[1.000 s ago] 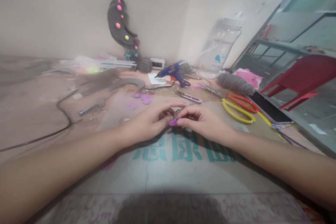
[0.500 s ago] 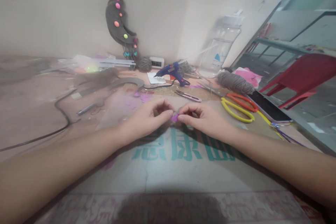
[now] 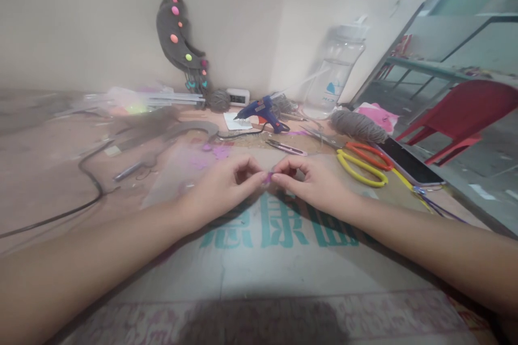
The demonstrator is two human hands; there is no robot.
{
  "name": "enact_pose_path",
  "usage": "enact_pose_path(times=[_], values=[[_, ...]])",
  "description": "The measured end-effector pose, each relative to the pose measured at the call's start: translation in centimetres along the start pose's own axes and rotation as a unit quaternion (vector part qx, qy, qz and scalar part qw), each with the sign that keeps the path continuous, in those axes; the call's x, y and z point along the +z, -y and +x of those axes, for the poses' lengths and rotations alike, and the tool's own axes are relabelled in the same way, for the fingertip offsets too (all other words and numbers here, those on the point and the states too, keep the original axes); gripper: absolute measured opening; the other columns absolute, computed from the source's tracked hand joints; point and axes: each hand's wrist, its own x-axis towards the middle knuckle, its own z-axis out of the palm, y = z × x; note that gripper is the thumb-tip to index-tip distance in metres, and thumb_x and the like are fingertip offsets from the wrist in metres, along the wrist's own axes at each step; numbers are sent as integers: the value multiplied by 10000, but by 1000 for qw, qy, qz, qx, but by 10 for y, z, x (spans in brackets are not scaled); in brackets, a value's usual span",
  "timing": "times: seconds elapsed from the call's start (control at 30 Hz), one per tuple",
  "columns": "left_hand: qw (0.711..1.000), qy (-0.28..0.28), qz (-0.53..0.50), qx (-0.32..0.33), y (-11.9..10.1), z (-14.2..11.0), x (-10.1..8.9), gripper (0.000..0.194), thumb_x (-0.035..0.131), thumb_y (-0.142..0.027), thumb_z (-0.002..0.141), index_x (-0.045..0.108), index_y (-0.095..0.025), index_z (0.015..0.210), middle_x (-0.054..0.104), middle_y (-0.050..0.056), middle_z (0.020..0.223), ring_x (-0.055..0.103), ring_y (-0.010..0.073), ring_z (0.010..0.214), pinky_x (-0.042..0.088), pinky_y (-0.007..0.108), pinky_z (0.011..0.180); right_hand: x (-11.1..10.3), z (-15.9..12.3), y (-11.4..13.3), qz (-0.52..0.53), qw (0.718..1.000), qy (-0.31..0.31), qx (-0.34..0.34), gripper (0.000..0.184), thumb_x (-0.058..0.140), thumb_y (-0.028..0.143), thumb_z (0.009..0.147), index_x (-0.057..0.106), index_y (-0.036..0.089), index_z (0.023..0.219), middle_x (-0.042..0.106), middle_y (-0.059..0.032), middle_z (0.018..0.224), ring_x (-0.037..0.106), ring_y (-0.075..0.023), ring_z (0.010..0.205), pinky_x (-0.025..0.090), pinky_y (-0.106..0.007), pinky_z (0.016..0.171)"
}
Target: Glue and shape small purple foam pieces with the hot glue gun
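Observation:
Between the fingertips of both hands is a small purple piece, mostly covered, so its shape cannot be made out. My left hand pinches it from the left, thumb and forefinger pressed together. From the right, my right hand pinches the same piece with thumb and forefinger. The fingertips of the two hands almost meet. Beneath them lies a pale sheet printed with green characters. Purple flower-shaped cutouts lie past my left hand, and pink-handled thread snips lie just beyond the hands.
A blue glue gun rests at the back with its cord. Scissors with yellow and orange handles, a phone, grey yarn and a water bottle stand or lie right. A decorated grey crescent hangs on the wall.
The fingertips have drawn closer round the purple piece, and less of it shows now. A grey strand seen by the fingers earlier is hidden. The view has shifted slightly.

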Motion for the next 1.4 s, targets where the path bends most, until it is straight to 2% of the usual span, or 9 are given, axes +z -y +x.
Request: enact_pose_path(times=[0.2, 0.33, 0.4, 0.5, 0.67, 0.73, 0.93, 1.2, 1.4], values=[[1000, 0, 7, 14, 3, 0, 2, 223, 564, -379, 889, 596, -177, 800, 663, 9, 734, 595, 144, 676, 437, 260, 622, 1, -1, 0, -13, 1000, -14, -22, 153, 596, 308, 841, 638, 181, 766, 656, -9, 706, 562, -129, 634, 446, -249, 583], [1000, 4, -21, 14, 7, 0, 2, 238, 570, -371, 891, 571, -187, 1043, 622, -28, 685, 585, 136, 639, 435, 248, 603, 1, -2, 0, -14, 999, -17, -33, 140, 601, 305, 844, 647, 186, 784, 671, -11, 728, 582, -134, 662, 456, -253, 609], [1000, 28, -6, 13, 8, 0, 2, 229, 542, -389, 907, 607, -193, 1005, 627, -23, 686, 580, 136, 637, 426, 246, 595, 1, -2, 0, -15, 999, -22, -42, 138, 600, 299, 844, 646, 187, 778, 670, -9, 724, 584, -135, 667, 457, -253, 616], [998, 54, 6, 20, 6, 0, 0, 283, 486, -407, 936, 640, -188, 845, 636, -13, 709, 577, 133, 656, 419, 245, 607, 1, -2, 1, -12, 998, -26, -47, 136, 604, 294, 841, 640, 186, 766, 665, -2, 710, 577, -131, 654, 452, -250, 608], [999, 41, -1, 24, 0, 0, -3, 363, 422, -396, 965, 588, -170, 734, 591, -18, 652, 556, 125, 633, 413, 241, 610, 1, -2, 1, -16, 998, -40, -53, 120, 602, 272, 843, 639, 182, 773, 665, 2, 703, 572, -124, 640, 447, -243, 604], [999, 43, -14, 19, -1, -1, -3, 357, 420, -399, 966, 586, -172, 747, 580, -22, 632, 549, 120, 606, 412, 236, 595, 1, -2, 1, -29, 996, -49, -64, 123, 605, 264, 845, 640, 181, 762, 662, 3, 695, 569, -122, 638, 443, -241, 606], [997, 52, -53, 4, 3, -2, 2, 279, 471, -416, 943, 633, -189, 949, 608, -23, 660, 577, 123, 599, 432, 227, 566, 2, -4, 3, -56, 993, -52, -88, 124, 610, 253, 848, 646, 182, 753, 661, 0, 691, 575, -127, 646, 437, -247, 611], [997, 39, -61, -1, 4, -1, 3, 242, 504, -388, 924, 610, -181, 856, 612, -19, 629, 569, 120, 572, 437, 228, 548, 1, -3, 2, -33, 996, -30, -83, 110, 610, 266, 851, 632, 192, 772, 656, 5, 718, 576, -131, 679, 449, -257, 651], [1000, 25, 5, 16, 1, -3, 2, 250, 499, -381, 926, 637, -189, 848, 670, 5, 714, 592, 137, 641, 438, 241, 585, 2, -3, 1, 4, 996, -45, -72, 124, 621, 304, 852, 617, 180, 857, 656, -4, 759, 578, -131, 695, 456, -255, 648]])
